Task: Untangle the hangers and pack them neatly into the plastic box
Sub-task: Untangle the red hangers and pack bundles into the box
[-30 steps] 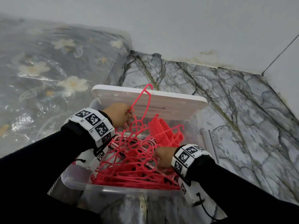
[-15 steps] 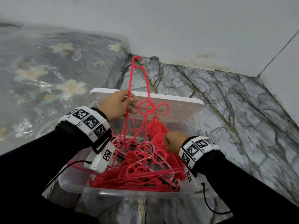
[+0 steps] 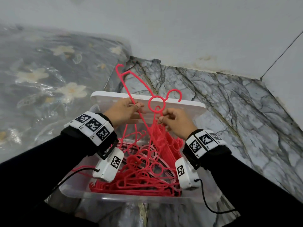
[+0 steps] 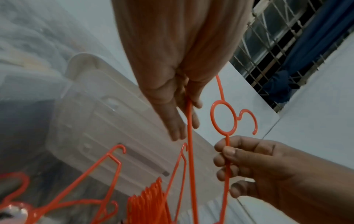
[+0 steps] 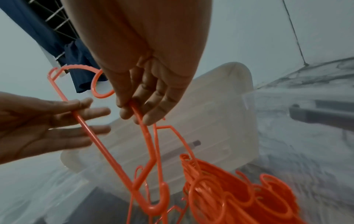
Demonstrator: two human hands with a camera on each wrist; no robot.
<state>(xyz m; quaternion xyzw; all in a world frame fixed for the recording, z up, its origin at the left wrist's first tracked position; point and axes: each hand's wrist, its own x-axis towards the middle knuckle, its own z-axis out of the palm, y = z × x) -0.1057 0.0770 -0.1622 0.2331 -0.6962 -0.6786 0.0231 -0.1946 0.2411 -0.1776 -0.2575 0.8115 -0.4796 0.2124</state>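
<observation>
One pink hanger [image 3: 142, 117] is raised above the clear plastic box [image 3: 131, 198], its ring [image 3: 155, 104] and hook uppermost. My left hand [image 3: 137, 108] pinches its long straight bar [image 4: 190, 136] between thumb and fingers. Below the ring, my right hand [image 3: 161, 118] pinches the hanger's arm [image 4: 227, 153] [image 5: 138, 115]. The hanger's lower end still reaches down among the others. A tangle of pink hangers [image 3: 141, 176] fills the box, and a tidy stack of them [image 3: 165, 138] [image 5: 249, 189] stands on edge along its right side.
The box's white lid [image 3: 188, 108] leans upright behind the box. The box stands on a grey marble floor [image 3: 229, 115] near a wall corner. A floral mattress wrapped in plastic [image 3: 49, 79] lies to the left. A barred window [image 4: 268, 45] with blue cloth shows overhead.
The hanger has been lifted higher and turned, ring now up near the lid. My right hand has left the pile and risen to pinch the hanger below its ring.
</observation>
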